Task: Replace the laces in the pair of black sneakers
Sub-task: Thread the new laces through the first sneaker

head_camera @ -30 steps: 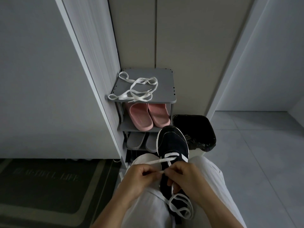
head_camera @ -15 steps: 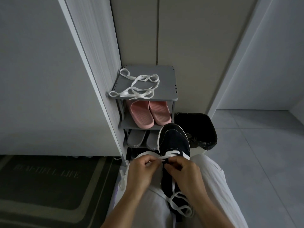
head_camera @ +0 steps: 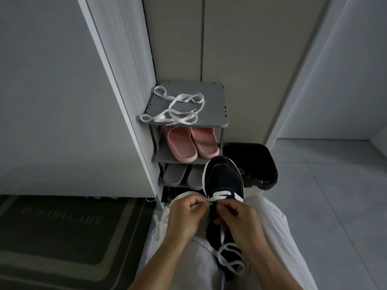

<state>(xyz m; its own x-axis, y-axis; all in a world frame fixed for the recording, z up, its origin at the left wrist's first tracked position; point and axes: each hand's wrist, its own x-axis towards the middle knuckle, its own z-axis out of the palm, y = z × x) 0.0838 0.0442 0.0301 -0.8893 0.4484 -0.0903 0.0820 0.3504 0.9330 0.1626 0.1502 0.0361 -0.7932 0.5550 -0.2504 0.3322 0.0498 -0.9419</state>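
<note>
Down in the lap, a black knit sneaker (head_camera: 224,178) with a white sole edge lies toe pointing away, resting on legs in pale trousers (head_camera: 272,227). Its heel end is hidden under the wrists. A flat white lace (head_camera: 222,194) crosses the lowest eyelets.

The left hand (head_camera: 184,218) pinches one end of it between thumb and forefinger at the shoe's left edge. The right hand (head_camera: 240,218) has its fingers curled down and nips the lace just beside the left, though its fingertips are turned away and mostly covered. More of the lace runs out from beneath that palm and loops over the shoe's rear. Some white fabric at the left knee is too bunched to identify.

Beyond the toe stands a small grey plastic shoe rack (head_camera: 211,105), with a loose white lace (head_camera: 178,109) tangled on its top shelf and hanging over the front left corner. A pair of pink ribbed slippers (head_camera: 190,143) sits on the shelf below. A pair of grey slippers (head_camera: 184,176) sits lower still, the right one partly hidden by the sneaker's toe. The bottom shelf is too dark to read.

To the rack's right is a bin with a black liner (head_camera: 261,164), its near edge hidden by the sneaker and the knee. A dark doormat (head_camera: 52,227) on the left bears faint lettering and is cut off by the frame.
</note>
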